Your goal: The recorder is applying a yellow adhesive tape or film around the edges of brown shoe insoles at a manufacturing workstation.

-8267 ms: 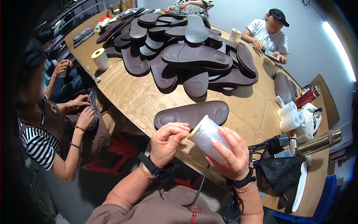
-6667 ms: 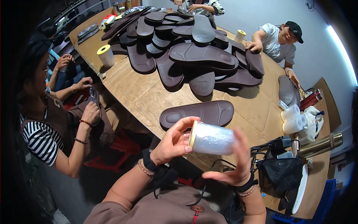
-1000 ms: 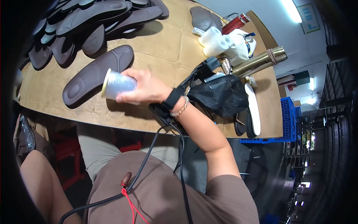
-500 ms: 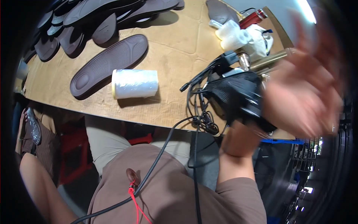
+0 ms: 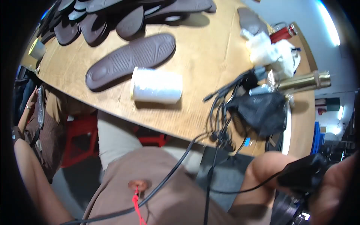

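My right hand (image 5: 333, 189) is at the lower right rim, off the table, blurred and cut off, so its fingers cannot be made out. A black device with a cable (image 5: 302, 172) sits on that wrist. My left forearm (image 5: 33, 176) rises along the left rim; its hand lies beyond the picture. On the table nearest me, a roll of clear plastic film (image 5: 157, 85) lies on its side against the near edge of a dark brown shoe sole (image 5: 131, 60). To its right, a black mesh pouch (image 5: 258, 110) rests among tangled black cables (image 5: 221, 131).
Brown soles (image 5: 97, 28) are heaped at the far left of the cardboard-covered table (image 5: 202, 52). White plastic bundles (image 5: 262, 48), a red cylinder (image 5: 283, 33) and a gold tube (image 5: 307, 81) lie at the right. A co-worker's hand (image 5: 34, 95) holds a film-wrapped sole (image 5: 40, 108) at the left.
My right hand has swung down and right from above the table's right side to the lower right rim. The view has shifted, so the table things appear farther right.
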`<state>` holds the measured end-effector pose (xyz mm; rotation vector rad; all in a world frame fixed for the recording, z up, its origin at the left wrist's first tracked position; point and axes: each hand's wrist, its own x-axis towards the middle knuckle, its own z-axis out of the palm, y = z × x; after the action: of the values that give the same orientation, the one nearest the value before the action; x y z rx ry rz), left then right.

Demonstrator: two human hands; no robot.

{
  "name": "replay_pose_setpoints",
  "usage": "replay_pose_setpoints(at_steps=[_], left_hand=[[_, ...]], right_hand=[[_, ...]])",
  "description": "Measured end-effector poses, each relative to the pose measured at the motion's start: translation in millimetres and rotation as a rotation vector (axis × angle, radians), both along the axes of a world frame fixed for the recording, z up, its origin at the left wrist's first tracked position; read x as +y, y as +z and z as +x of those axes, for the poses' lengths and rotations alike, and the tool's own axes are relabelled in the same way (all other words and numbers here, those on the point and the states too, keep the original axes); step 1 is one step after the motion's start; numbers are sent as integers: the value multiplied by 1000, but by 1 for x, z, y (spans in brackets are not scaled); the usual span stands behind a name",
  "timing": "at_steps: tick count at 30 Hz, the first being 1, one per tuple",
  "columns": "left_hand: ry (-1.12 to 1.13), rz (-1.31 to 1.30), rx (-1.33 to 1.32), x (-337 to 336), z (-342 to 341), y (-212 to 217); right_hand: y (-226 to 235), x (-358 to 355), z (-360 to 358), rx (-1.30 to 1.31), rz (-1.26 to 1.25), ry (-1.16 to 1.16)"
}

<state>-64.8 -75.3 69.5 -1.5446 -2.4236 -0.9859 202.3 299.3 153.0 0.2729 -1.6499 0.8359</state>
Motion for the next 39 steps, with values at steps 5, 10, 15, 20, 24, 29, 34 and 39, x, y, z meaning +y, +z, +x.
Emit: replay_pose_setpoints(at_steps=[5, 10, 15, 20, 24, 29, 34, 39], left_hand=[[28, -6, -30, 5, -9, -18], [47, -74, -107, 29, -32, -18], [59, -38, -151, 42, -26, -37], [80, -26, -151, 51, -26, -49], [91, -20, -158, 48, -27, -52], [88, 26, -167, 43, -24, -57], [69, 84, -122, 38, -14, -48], [-17, 212, -48, 23, 19, -15]], right_hand=[[-17, 7, 18, 34, -93, -94], [-17, 12, 29, 100, -221, -194], [-29, 4, 62, 121, -237, -221], [-41, -4, 82, 164, -240, -273], [-45, 6, 80, 163, -240, -289], [-54, 12, 62, 137, -205, -246], [-52, 4, 42, 101, -178, -165], [-45, -11, 28, 74, -126, -57]])
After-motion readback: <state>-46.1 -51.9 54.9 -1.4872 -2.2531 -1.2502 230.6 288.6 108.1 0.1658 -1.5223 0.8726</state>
